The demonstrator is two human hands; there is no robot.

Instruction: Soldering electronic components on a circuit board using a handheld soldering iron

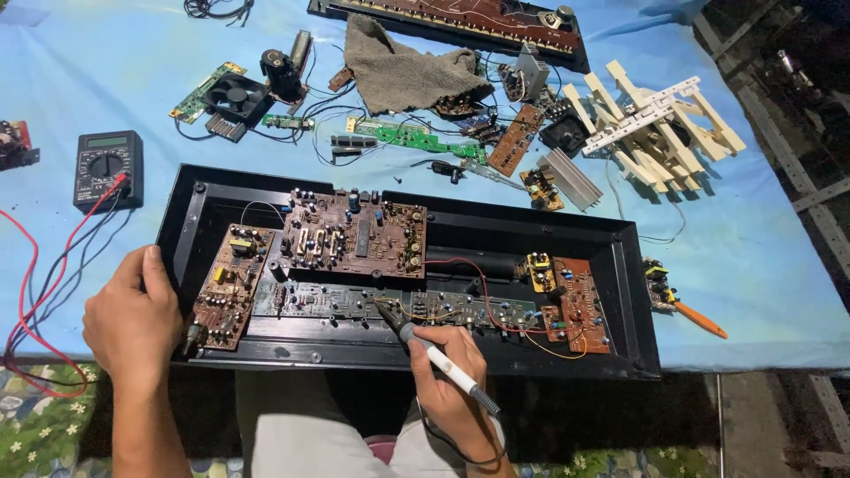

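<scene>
Head view: your right hand gripped the soldering iron, tip on the long green board inside the black case; left hand, fingers loosely curled, steadied the case's near-left edge. Probably best kept braced.

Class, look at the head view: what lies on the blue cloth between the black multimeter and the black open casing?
Only red and black test leads cross that strip between multimeter and casing; otherwise bare blue cloth, in the head view.
</scene>
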